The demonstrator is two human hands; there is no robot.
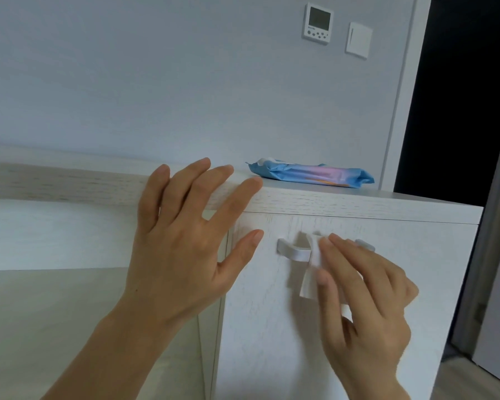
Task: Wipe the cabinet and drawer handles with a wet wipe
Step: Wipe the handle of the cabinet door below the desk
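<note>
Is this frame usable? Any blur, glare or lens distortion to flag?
Head view: dim, even bluish light, no glare; the cabinet top edge bows from the wide-angle lens; the right hand and wet wipe on the handle look slightly soft, the left hand sharper; the doorway is black, without detail.

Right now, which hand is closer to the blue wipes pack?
Left. The left hand is at the cabinet edge beside the blue pack; the right hand is lower, holding a wipe on the handle.
</note>
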